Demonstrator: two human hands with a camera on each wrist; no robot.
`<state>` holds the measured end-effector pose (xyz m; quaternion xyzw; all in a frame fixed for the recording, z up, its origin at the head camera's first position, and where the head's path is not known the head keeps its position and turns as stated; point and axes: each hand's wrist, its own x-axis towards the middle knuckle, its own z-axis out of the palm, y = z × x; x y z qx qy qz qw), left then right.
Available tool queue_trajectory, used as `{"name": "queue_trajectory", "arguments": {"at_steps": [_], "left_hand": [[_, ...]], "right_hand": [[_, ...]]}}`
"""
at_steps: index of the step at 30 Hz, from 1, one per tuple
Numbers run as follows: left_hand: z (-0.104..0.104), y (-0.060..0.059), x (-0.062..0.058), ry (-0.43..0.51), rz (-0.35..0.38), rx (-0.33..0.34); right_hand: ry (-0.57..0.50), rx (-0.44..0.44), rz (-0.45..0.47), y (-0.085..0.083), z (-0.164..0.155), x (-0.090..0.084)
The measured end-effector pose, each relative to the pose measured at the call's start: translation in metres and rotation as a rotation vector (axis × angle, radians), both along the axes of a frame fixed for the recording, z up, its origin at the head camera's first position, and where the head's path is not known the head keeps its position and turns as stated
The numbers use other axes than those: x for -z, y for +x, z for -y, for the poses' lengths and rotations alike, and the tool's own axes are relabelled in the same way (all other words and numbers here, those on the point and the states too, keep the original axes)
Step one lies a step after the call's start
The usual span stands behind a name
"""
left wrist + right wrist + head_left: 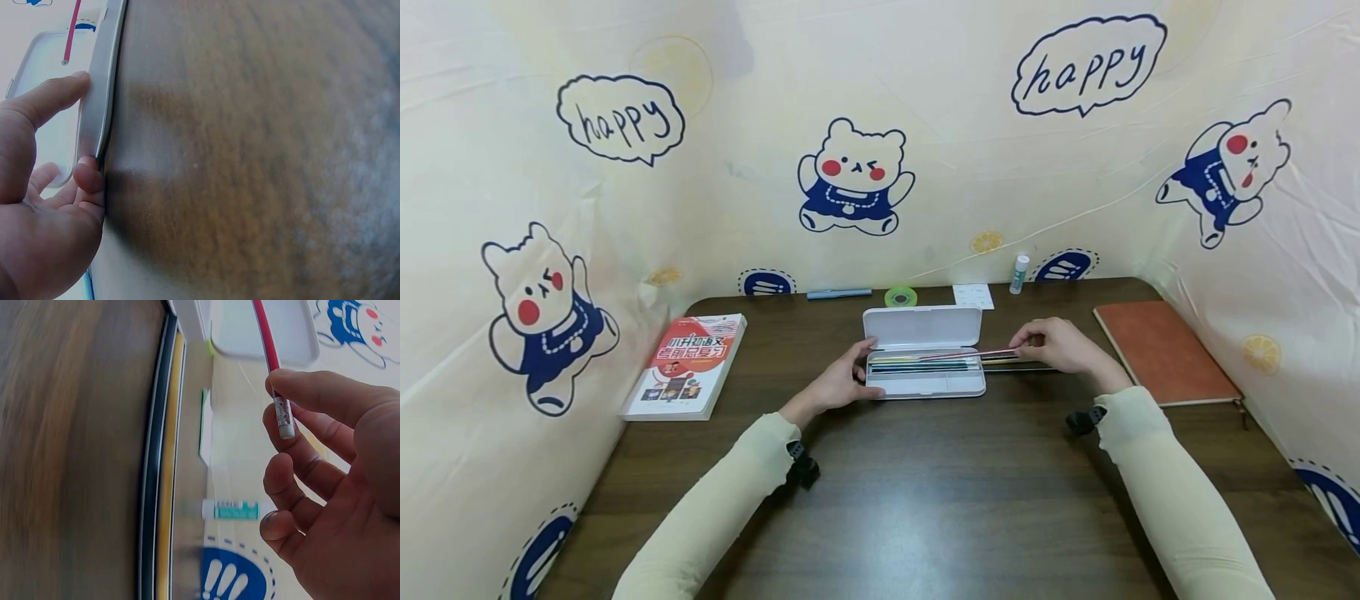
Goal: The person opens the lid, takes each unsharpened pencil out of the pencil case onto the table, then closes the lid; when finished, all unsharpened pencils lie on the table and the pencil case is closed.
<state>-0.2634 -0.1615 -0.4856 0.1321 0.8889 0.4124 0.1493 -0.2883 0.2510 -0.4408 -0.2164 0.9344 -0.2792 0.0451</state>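
Head view: right hand (1060,346) pinches pencil (970,355), left hand (842,385) grips case (925,385) — angled too steeply, it may snag — or slip.

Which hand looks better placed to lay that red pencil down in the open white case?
Probably the right hand. It already pinches the red pencil near its eraser end, over the case's right end. The left hand holds the left end of the pencil case, steadying it.

Long cream sleeves (1180,492), black wrist straps (1084,419), bare hands.
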Motion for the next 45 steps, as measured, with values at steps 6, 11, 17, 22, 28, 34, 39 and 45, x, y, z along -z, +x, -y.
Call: {"name": "queue_trajectory", "arguments": {"at_steps": [6, 11, 17, 22, 28, 34, 39, 45], "left_hand": [[0.0, 0.0, 0.001, 0.006, 0.008, 0.0], [0.001, 0.001, 0.0, 0.011, 0.015, 0.0], [0.001, 0.001, 0.002, 0.013, 0.008, 0.001], [0.002, 0.001, 0.004, 0.007, 0.003, 0.001], [0.002, 0.001, 0.004, 0.004, 0.0, 0.005], [0.002, 0.0, 0.002, 0.007, 0.0, 0.006], [0.002, 0.001, -0.001, 0.007, 0.008, 0.002], [0.001, 0.001, -0.001, -0.001, 0.006, 0.003]], "right_hand": [[0.007, 0.049, 0.01, 0.004, -0.022, 0.0], [0.014, 0.076, 0.043, 0.009, -0.041, 0.002], [0.012, 0.113, 0.085, 0.016, -0.06, 0.006], [0.011, 0.131, 0.095, 0.021, -0.072, 0.011], [0.034, 0.111, 0.068, 0.026, -0.085, 0.013], [0.031, 0.125, 0.092, 0.03, -0.093, 0.015], [0.047, 0.108, 0.104, 0.029, -0.094, 0.019], [0.1, 0.117, 0.088, 0.025, -0.093, 0.024]]}}
